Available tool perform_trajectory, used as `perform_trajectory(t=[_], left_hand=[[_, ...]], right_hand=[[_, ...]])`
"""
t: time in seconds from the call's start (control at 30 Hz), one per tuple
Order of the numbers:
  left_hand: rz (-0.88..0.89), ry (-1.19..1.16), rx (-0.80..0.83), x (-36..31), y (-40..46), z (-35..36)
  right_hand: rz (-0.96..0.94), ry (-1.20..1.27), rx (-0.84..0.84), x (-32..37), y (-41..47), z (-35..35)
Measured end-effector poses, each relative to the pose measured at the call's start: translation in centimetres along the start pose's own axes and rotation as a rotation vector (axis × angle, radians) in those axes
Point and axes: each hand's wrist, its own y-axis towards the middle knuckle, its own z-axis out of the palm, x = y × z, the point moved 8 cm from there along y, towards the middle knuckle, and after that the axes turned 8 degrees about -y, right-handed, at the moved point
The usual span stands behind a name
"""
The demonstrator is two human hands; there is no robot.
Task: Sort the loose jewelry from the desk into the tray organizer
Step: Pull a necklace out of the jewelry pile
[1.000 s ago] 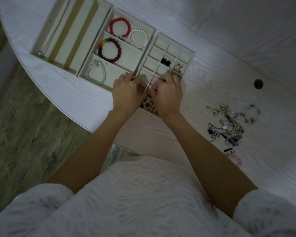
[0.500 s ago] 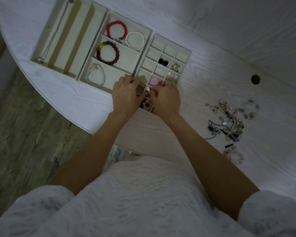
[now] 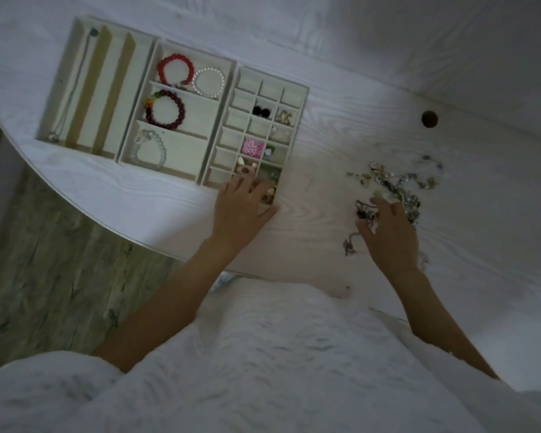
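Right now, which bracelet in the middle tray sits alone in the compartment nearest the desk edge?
The pale translucent bracelet. The dark red one has the middle compartment; the bright red and pearl share the far one.

Bare desk (image 3: 319, 195) strip between the tray organizer (image 3: 302, 98) and the jewelry pile (image 3: 397, 189) is open for passage. Left hand (image 3: 241, 210) blocks the organizer's near right corner; right hand (image 3: 391, 235) covers the pile's near side.

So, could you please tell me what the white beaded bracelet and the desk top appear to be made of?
The white beaded bracelet looks like pearl or imitation pearl: small, round, glossy white beads; which one cannot be told. The pale desk top shows wood grain lines with a matte whitish finish, so painted wood or laminate.
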Motion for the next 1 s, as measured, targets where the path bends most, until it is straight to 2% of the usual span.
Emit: perform_trajectory(t=[0.07, 0.17, 0.33, 0.5, 0.63, 0.73, 0.83, 1.0], left_hand=[[0.010, 0.020, 0.041, -1.2, 0.1, 0.7], [0.001, 0.012, 0.039, -1.9, 0.4, 1.0], [0.010, 0.034, -0.039, -2.0, 0.9, 0.2], [-0.058, 0.048, -0.012, -1.7, 0.9, 0.4], [-0.090, 0.051, -0.024, -2.0, 0.8, 0.4], [-0.098, 0.061, -0.034, -2.1, 0.8, 0.5], [-0.095, 0.046, -0.038, -2.1, 0.8, 0.6], [-0.088, 0.032, -0.044, -2.2, 0.8, 0.7]], right_hand=[[0.101, 0.082, 0.092, -2.1, -0.7, 1.6], [0.081, 0.212, 0.138, -1.3, -0.5, 3.4], [-0.096, 0.336, 0.000, 3.2, 0.8, 3.3], [-0.128, 0.437, -0.093, 2.1, 1.7, 2.4], [-0.150, 0.264, -0.211, 0.8, 2.1, 1.2], [-0.274, 0.172, -0.218, 2.6, 3.1, 1.0], [-0.320, 0.051, -0.211, 4.1, 4.5, 1.1], [-0.391, 0.139, -0.145, 5.4, 5.2, -0.2]])
